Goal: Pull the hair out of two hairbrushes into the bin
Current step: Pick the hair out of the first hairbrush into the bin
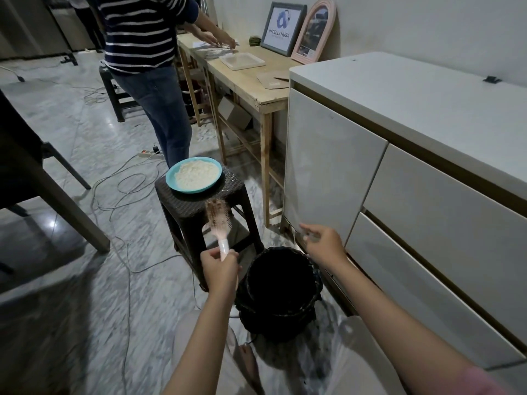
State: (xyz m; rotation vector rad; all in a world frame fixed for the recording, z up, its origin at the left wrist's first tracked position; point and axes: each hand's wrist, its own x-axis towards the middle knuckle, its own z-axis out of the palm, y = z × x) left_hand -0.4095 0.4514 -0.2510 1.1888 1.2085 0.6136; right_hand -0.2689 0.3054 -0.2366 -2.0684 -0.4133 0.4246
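Note:
My left hand (219,268) grips the pale handle of a pink round hairbrush (217,215), which points up and away in front of the stool, with dark hair caught in its bristles. A black bin (281,289) with a dark liner stands on the floor between my arms. My right hand (322,243) hovers above the bin's far right rim, its fingers loosely curled with fingertips close together; whether it pinches any hair is too blurred to tell. No second hairbrush is in view.
A dark woven stool (196,206) carries a blue plate (171,178) of white food. White cabinets (399,172) stand to the right, a wooden table (242,81) behind. A person in a striped top (142,32) works at the table. Cables (125,178) trail on the floor.

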